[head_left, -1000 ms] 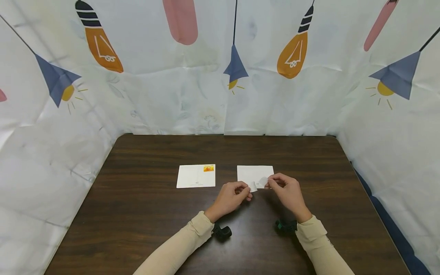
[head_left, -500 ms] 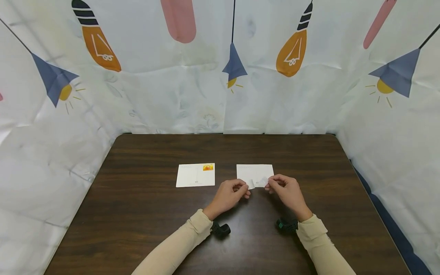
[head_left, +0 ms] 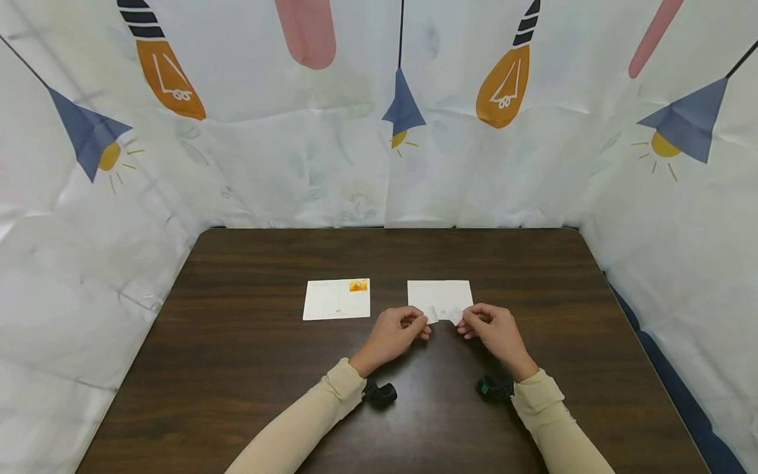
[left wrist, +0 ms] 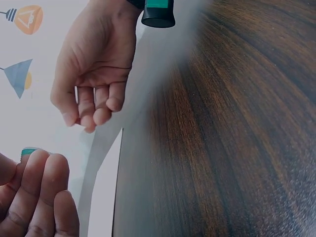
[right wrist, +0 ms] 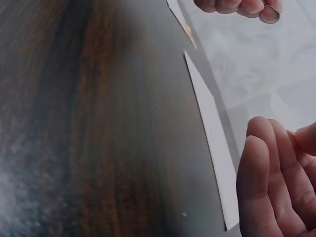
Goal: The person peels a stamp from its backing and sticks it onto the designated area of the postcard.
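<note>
In the head view my left hand pinches a small whitish piece between thumb and fingertips. The left wrist view shows its teal face and scalloped edge, like a postage stamp. Just to the right, my right hand pinches a small, pale, thin piece of paper by its edge. A gap lies between the two pieces. Both hands hover over the near edge of a white card lying flat, with small print near its bottom. My fingers hide part of each piece.
Left of the hands another white card lies flat, bearing an orange-yellow stamp in its upper right corner. Both cards lie on a dark wooden table. A white printed curtain surrounds its back and sides.
The right hand's pale piece has come slightly down and now hangs past the card's near edge. The left hand has shifted slightly left with its piece, and the head view has tilted a little.
</note>
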Available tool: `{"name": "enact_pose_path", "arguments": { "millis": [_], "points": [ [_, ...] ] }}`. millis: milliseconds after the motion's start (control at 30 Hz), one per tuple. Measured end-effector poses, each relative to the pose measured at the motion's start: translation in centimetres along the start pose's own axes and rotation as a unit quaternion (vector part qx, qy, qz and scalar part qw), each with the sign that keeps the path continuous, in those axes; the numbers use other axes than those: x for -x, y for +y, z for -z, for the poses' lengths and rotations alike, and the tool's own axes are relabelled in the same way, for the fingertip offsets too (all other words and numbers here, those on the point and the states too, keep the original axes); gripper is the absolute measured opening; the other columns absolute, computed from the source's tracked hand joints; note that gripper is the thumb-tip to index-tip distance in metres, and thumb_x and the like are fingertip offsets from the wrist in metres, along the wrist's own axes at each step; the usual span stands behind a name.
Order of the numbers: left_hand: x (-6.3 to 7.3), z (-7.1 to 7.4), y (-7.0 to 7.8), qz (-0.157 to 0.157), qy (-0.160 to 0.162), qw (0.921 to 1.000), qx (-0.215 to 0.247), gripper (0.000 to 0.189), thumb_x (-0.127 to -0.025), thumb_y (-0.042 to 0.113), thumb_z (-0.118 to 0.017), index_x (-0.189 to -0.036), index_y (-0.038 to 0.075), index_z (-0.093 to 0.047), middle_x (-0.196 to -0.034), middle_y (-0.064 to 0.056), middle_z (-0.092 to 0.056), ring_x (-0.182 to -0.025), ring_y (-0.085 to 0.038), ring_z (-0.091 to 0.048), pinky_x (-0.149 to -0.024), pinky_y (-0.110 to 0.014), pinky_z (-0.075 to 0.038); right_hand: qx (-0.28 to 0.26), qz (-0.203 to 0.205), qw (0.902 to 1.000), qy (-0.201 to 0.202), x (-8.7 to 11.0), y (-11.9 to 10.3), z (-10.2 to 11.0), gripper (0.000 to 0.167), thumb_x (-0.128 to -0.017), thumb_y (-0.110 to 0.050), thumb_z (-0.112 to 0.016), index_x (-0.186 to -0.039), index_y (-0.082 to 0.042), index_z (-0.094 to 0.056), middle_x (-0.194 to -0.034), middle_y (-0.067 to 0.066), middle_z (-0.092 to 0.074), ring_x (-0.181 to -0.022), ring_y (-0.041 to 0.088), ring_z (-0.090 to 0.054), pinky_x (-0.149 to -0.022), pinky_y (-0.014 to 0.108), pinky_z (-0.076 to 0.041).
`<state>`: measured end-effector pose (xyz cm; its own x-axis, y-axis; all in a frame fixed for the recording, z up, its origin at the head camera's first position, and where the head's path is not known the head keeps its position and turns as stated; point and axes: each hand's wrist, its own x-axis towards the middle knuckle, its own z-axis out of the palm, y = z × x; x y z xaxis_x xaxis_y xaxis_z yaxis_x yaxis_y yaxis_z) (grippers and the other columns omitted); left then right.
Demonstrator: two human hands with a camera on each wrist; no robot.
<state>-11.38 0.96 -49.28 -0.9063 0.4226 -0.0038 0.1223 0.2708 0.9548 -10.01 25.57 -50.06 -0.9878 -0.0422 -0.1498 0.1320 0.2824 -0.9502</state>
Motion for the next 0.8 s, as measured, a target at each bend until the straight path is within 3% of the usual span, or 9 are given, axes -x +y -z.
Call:
{"name": "enact_pose_path", "arguments": {
  "millis": [233, 533, 800],
  "points": [
    [-0.05, 0.04, 0.26, 0.003, -0.001, 1.0, 0.005, 0.026, -0.104, 0.02, -0.062, -0.103, -0.003, -0.075, -0.089, -0.011, -0.08, -0.082, -0.02, -0.079, -0.073, -0.017, -0.058, 0.006, -0.033, 0.999, -0.031, 0.06, 0.42, 0.14, 0.024, -0.101, -0.013, -0.065, -0.108, 0.009, -0.072, -0.088, 0.014, -0.079, -0.075, 0.014, -0.077, -0.07, 0.029, -0.065],
    [-0.03, 0.08, 0.36, 0.012, -0.006, 0.9999, -0.002, 0.025, -0.104, 0.019, -0.06, -0.104, -0.002, -0.075, -0.091, -0.011, -0.081, -0.082, -0.016, -0.079, -0.072, -0.016, -0.056, 0.012, -0.059, 0.9964, -0.06, 0.38, 0.13, -0.05, 0.026, -0.1, -0.014, -0.065, -0.109, 0.01, -0.072, -0.088, 0.015, -0.078, -0.073, 0.014, -0.075, -0.067, 0.032, -0.065],
    [-0.08, 0.12, 0.37, 0.015, -0.008, 0.9998, 0.006, 0.024, -0.104, 0.018, -0.061, -0.104, -0.001, -0.075, -0.091, -0.012, -0.081, -0.083, -0.017, -0.08, -0.075, -0.019, -0.06, 0.093, -0.039, 0.9916, -0.08, 0.54, 0.3, -0.11, 0.021, -0.099, -0.014, -0.066, -0.102, 0.004, -0.076, -0.08, 0.01, -0.077, -0.067, 0.014, -0.071, -0.059, 0.029, -0.062]
  ]
}}
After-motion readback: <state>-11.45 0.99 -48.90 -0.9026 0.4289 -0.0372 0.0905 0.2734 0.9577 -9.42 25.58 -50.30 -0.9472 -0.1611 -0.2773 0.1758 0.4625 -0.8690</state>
